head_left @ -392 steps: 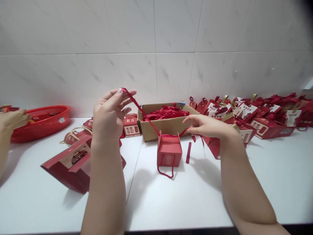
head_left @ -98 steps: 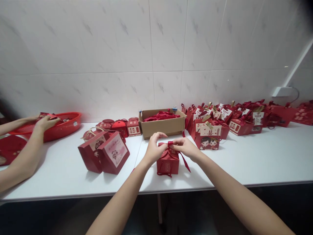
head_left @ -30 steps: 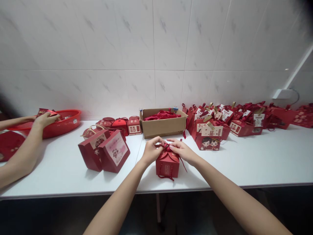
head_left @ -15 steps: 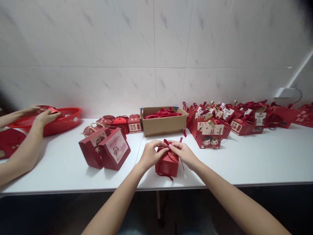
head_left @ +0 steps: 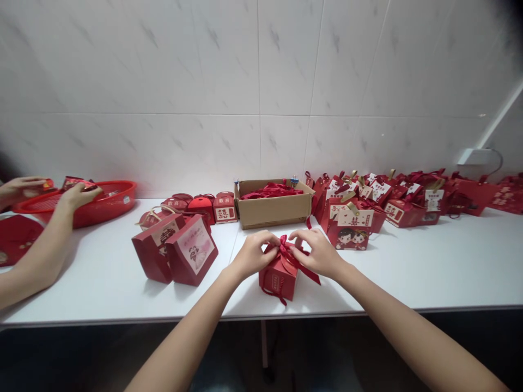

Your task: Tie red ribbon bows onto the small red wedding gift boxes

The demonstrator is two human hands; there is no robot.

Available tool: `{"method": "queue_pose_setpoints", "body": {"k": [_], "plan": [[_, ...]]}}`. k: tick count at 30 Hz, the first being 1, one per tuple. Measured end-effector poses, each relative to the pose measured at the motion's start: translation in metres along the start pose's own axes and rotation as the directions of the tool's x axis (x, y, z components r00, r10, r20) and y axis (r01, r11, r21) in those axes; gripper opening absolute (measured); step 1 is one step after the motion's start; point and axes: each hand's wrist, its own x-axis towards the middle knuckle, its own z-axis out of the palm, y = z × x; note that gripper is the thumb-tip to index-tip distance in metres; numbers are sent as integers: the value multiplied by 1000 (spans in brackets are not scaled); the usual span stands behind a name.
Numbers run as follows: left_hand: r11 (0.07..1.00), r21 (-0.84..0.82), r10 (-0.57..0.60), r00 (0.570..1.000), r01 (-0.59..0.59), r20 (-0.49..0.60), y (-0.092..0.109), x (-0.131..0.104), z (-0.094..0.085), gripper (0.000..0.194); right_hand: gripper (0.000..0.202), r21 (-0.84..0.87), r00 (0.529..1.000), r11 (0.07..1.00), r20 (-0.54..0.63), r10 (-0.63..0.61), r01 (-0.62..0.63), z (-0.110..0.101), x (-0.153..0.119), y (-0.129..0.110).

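Note:
A small red gift box (head_left: 278,279) stands near the table's front edge, a twisted red cord hanging down its front. On its top lies a dark red ribbon (head_left: 306,270), knotted or looped, one tail slanting down to the right. My left hand (head_left: 256,252) pinches the ribbon at the left of the knot, thumb and forefinger together. From the other side my right hand (head_left: 316,252) has its fingers curled and pressed on the ribbon just right of the knot. The exact fold under the fingertips is partly hidden.
Behind the box stands a cardboard carton (head_left: 275,211) of red ribbons. Two red boxes (head_left: 192,250) stand left, smaller ones (head_left: 224,207) behind. Many decorated boxes (head_left: 351,228) crowd the right. At far left, another person's hands (head_left: 75,197) hold red packets over a red basin (head_left: 122,198).
My right hand has shifted slightly right with its fingers more arched. The ribbon's loop and a broad right tail now show. The other person's far hand has moved left, apart from the near one.

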Motion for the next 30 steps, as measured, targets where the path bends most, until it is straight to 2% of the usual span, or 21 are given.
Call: {"method": "queue_pose_setpoints", "body": {"k": [2, 6, 8, 10, 14, 18, 21, 24, 27, 30], "plan": [[999, 32, 29, 1000, -29, 11, 1, 2, -1, 11, 18, 30, 994, 994, 43, 102, -103, -6, 3, -3], [993, 82, 77, 996, -81, 50, 2, 4, -3, 14, 31, 196, 952, 934, 129, 277, -299, -10, 20, -2], [989, 105, 92, 993, -99, 72, 3, 5, -4, 15, 36, 289, 916, 882, 268, 300, -373, -7, 29, 2], [986, 125, 102, 990, -114, 97, 4, 6, -5, 16, 36, 351, 885, 843, 382, 268, -407, -5, 36, 7], [982, 151, 93, 987, -113, 130, 5, 6, -11, 16, 25, 426, 889, 818, 408, 207, -386, -6, 39, 15], [982, 164, 66, 986, -91, 152, 4, 7, -20, 17, 28, 475, 899, 813, 420, 126, -336, -12, 33, 14], [980, 177, 53, 981, -87, 185, 2, 7, -25, 17, 24, 415, 895, 873, 442, 51, -255, -15, 29, 12], [982, 169, 42, 973, -82, 225, 1, 8, -28, 14, 19, 353, 910, 926, 413, -25, -135, -15, 26, 14], [989, 136, 16, 970, -50, 244, 2, 8, -28, 11, 21, 297, 916, 954, 393, -80, -44, -12, 25, 17], [996, 93, -27, 969, 5, 246, 3, 10, -26, 11, 24, 267, 920, 964, 380, -98, -7, -11, 24, 18]]}}
